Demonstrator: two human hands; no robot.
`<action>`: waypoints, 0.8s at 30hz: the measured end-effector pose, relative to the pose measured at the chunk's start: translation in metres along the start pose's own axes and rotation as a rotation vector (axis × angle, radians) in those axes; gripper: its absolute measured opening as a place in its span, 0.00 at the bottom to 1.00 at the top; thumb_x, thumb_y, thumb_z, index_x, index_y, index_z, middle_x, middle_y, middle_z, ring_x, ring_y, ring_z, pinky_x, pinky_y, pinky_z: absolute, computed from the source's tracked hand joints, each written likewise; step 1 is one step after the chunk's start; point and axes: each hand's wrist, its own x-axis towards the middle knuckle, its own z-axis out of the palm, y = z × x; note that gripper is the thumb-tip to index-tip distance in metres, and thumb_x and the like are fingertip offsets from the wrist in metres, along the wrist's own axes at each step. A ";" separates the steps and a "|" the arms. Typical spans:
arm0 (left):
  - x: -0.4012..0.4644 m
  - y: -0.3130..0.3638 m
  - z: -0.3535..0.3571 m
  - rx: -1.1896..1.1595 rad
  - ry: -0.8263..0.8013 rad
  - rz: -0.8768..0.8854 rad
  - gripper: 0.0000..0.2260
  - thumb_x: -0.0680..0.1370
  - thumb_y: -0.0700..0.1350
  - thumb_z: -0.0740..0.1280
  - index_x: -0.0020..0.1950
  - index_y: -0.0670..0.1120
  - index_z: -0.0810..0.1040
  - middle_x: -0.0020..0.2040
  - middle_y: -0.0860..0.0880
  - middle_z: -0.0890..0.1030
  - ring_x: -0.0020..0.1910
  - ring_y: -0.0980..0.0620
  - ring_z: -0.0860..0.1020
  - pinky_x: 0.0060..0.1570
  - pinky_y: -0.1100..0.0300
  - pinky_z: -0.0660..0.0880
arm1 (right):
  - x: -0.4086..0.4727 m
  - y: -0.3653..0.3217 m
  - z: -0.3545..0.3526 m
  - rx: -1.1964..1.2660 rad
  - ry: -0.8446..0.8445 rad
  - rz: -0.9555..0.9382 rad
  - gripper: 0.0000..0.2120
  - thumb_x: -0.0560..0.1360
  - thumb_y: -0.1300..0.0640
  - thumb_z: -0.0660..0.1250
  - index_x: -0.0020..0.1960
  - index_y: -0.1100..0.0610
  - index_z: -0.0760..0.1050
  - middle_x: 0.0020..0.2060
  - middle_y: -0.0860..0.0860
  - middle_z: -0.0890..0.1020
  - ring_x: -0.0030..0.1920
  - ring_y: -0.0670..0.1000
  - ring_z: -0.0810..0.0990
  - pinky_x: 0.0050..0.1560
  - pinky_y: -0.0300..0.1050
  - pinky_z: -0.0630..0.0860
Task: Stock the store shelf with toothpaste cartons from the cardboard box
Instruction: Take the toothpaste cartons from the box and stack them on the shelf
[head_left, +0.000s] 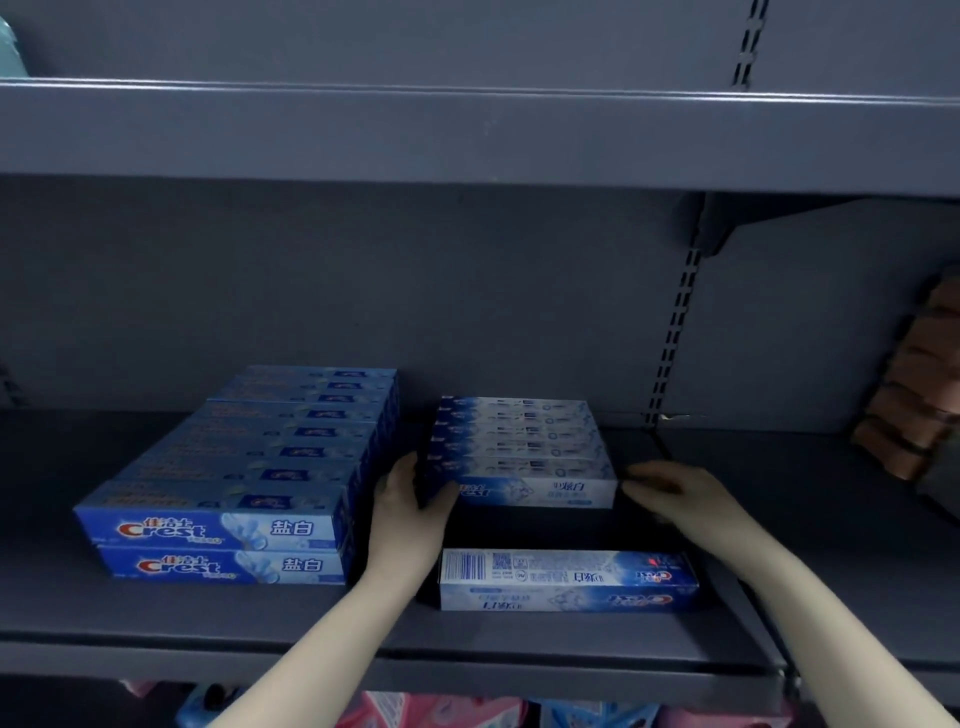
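Closest to the camera, under the shelf's front lip, you can just see some pink and blue packages (457, 712) on the level below, too cut off to say what they are. Next up is the shelf (156, 613) itself, dark grey metal, and a single white-blue carton (569, 579) lying flat near the front edge, printed side upside down to the viewer. It's apart from the rest, nobody touching it.

Behind that, both hands are working the pale stack (519, 457), a block of white-blue toothpaste cartons sitting side by side. Left hand (408, 499) is cupped round the block's left end, thumb over the front face, fingers curled against the side. Right hand (670, 491) sits at the right end, fingers loosely bent toward it; it's a bit blurred, so I can't tell if it's actually touching or gripping.

Handling-wise I'd guess these are light, stiff little cardboard sleeves with glossy print, so a bit slippery against each other. Squeezing the whole row from both short ends looks like the right call, but too little pressure and the middle ones could drop out.

Left of that is the blue stack (234, 483), two layers deep, running back toward the rear wall. Far right there's some brownish stuff (919, 395), blurry. No cardboard box in view.
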 end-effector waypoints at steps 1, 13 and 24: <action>-0.004 0.001 -0.002 0.000 -0.003 0.004 0.25 0.76 0.47 0.67 0.72 0.46 0.65 0.67 0.47 0.70 0.62 0.50 0.71 0.61 0.56 0.68 | -0.007 0.001 -0.003 -0.003 -0.001 0.000 0.15 0.73 0.52 0.70 0.58 0.55 0.78 0.47 0.49 0.81 0.45 0.45 0.78 0.48 0.40 0.73; -0.046 0.007 -0.020 0.431 -0.165 0.016 0.15 0.79 0.57 0.57 0.56 0.49 0.75 0.55 0.49 0.76 0.54 0.46 0.74 0.48 0.57 0.68 | -0.057 0.001 0.006 -0.122 0.081 0.135 0.12 0.75 0.45 0.64 0.47 0.53 0.79 0.38 0.51 0.82 0.30 0.54 0.82 0.30 0.45 0.78; -0.045 0.010 -0.026 0.373 -0.163 0.045 0.19 0.78 0.55 0.59 0.41 0.41 0.77 0.32 0.45 0.80 0.34 0.46 0.80 0.40 0.53 0.78 | -0.061 -0.018 0.018 0.013 0.150 0.177 0.08 0.74 0.53 0.66 0.38 0.54 0.76 0.33 0.48 0.78 0.34 0.52 0.81 0.38 0.51 0.82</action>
